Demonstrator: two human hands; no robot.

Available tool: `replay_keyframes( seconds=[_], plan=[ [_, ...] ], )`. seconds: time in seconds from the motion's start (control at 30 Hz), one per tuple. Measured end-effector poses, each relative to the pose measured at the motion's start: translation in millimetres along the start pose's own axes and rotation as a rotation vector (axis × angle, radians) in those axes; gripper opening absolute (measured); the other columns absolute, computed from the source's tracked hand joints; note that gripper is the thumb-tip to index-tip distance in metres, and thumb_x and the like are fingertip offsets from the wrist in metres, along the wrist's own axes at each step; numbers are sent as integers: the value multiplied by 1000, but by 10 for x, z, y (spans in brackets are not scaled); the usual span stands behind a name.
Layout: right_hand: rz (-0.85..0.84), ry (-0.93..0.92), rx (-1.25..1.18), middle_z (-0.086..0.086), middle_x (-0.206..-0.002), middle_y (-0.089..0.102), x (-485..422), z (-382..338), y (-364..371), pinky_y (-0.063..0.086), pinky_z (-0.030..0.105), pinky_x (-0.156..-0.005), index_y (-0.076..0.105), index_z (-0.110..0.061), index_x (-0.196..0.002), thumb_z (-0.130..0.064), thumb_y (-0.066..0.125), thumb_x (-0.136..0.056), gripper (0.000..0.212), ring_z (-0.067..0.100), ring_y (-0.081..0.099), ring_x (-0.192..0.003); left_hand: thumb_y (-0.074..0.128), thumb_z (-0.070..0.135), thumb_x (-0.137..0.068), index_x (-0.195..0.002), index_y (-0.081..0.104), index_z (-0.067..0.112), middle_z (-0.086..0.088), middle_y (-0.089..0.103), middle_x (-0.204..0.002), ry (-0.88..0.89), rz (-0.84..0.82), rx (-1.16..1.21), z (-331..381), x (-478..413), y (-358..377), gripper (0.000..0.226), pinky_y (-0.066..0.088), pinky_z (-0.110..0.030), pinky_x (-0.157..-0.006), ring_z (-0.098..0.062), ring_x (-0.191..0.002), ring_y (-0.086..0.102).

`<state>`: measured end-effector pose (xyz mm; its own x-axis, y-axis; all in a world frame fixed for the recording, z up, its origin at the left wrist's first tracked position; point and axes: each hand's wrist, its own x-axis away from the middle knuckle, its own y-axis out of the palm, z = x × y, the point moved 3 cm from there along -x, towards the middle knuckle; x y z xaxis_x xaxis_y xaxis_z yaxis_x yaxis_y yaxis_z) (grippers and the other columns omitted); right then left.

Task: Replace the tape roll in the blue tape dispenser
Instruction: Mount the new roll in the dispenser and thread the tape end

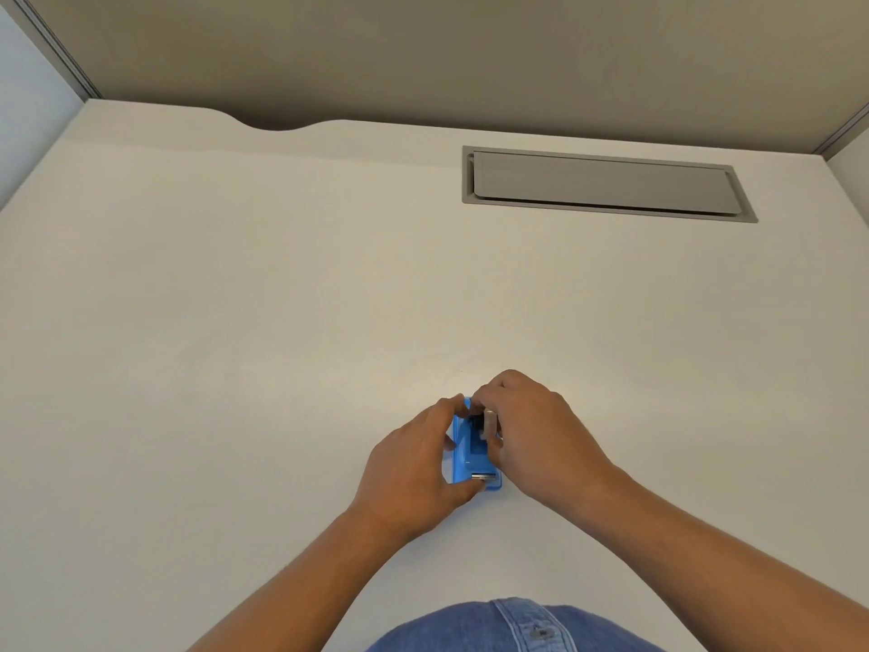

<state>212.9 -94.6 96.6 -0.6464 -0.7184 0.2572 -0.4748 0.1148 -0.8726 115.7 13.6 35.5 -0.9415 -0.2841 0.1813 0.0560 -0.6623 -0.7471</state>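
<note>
Near the table's front edge, my left hand grips the blue tape dispenser by its side. My right hand pinches the tape roll standing in its slot. Near the far right corner lies a closed grey hatch.

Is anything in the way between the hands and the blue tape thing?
No. Both hands already touch the blue tape dispenser: the left hand steadies its side, and the right hand pinches the tape roll at its slot. Nothing lies between.
</note>
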Motion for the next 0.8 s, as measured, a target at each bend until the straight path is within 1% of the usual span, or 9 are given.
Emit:
replay_keyframes(
  seconds=[0.1,0.17,0.27,0.33,0.4,0.47,0.53,0.7,0.8],
  plan=[
    [-8,2,11,-4,-106,55,2,-8,5,57,39,-72,62,-26,-110,-6,63,-81,36,18,61,-83,77,59,-66,-133,35,46,21,58,-130,22,-4,14,10,2,-7,80,42,-16,-82,5,-90,55],
    [-7,-5,30,-4,-107,56,0,-19,2,57,35,-73,63,-25,-109,-9,65,-82,32,18,62,-82,78,59,-66,-131,45,45,20,55,-137,27,-3,18,9,1,-20,74,47,-21,-88,4,-92,57],
    [-6,-15,22,-3,-106,58,-4,-37,7,57,32,-73,64,-23,-106,-10,67,-82,28,18,62,-82,77,59,-67,-125,56,43,20,48,-144,33,-3,-17,23,4,-25,64,42,-18,-85,1,-93,60],
    [-12,-13,17,-2,-105,58,-6,-39,17,56,32,-73,65,-21,-105,-8,67,-80,28,19,62,-83,77,58,-67,-130,46,44,21,56,-135,16,1,-1,36,11,-25,71,40,-13,-82,6,-85,54],
    [-30,-8,30,-1,-104,59,-8,-37,36,55,34,-75,64,-20,-104,-7,65,-79,28,20,61,-84,76,59,-65,-129,35,46,21,63,-121,-9,-3,8,42,13,-26,78,45,-13,-76,6,-83,53],
    [-41,-8,45,1,-103,59,-12,-35,49,54,36,-76,64,-18,-104,-6,64,-79,28,20,60,-84,77,58,-62,-125,29,46,19,66,-114,-29,-12,22,34,14,-21,81,37,-7,-66,5,-82,54],
    [-42,-5,54,1,-103,59,-17,-34,51,54,36,-76,63,-18,-104,-7,64,-79,27,20,60,-84,79,58,-61,-124,25,46,17,66,-114,-40,-13,29,27,10,-21,83,29,-2,-64,5,-81,54],
    [-13,80,-58,-4,-97,64,-20,-17,32,58,35,-72,53,-23,-111,-9,75,-75,44,18,63,-81,78,61,-61,-124,24,45,17,64,-122,-44,-19,34,26,-5,-19,84,28,-4,-63,3,-83,54],
    [-11,109,-141,-5,-89,64,-26,33,36,58,34,-71,55,-25,-104,-6,75,-73,42,16,62,-78,76,63,-61,-125,25,47,17,65,-119,-43,-22,15,21,-9,-18,83,26,-2,-63,3,-81,53]
  ],
)
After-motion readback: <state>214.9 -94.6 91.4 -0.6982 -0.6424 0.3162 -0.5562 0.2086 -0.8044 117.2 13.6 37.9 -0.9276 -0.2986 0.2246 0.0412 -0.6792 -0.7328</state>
